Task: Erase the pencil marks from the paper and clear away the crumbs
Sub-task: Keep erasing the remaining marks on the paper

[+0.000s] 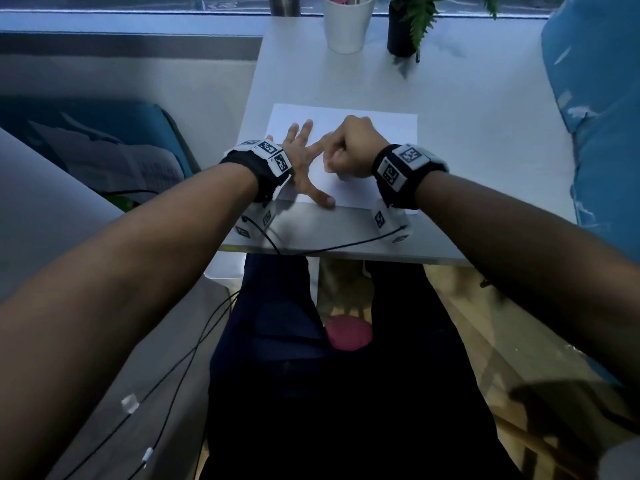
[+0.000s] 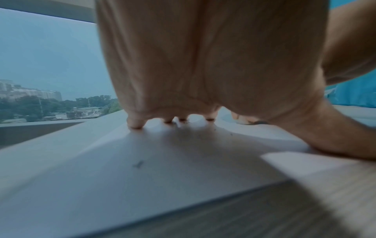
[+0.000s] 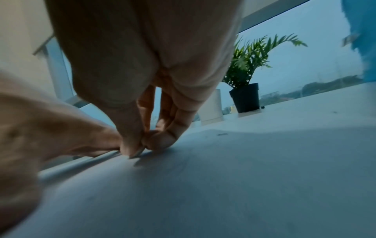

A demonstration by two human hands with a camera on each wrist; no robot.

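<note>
Nearest the person, the left hand lies flat on the near-left part of the sheet of paper, fingers straight and spread. The thumb runs along the near edge, and in the left wrist view the fingertips press down on the sheet. It reads as the pinning hand.

Just to its right, the right hand is curled into a loose fist over the middle of the paper. In the right wrist view its thumb and fingertips are drawn together at the paper's surface, pinched on something very small. Whether that is an eraser stub or a crumb I cannot tell; nothing shows between them. The left index finger reaches toward this pinch and nearly meets it.

The paper lies with its long axis running left to right on the white table, its near edge close to the table's front. A few dark crumbs sit on the surface under the left palm, and one more fleck lies just beyond the right fingertips, on the far side. Pencil marks are too faint to make out.

The coming move likely turns on this: the loose crumbs lie nearer the left hand, while the sheet's far-right stretch lies beyond the right.

Farther off stand a white cup and a potted fern.
</note>
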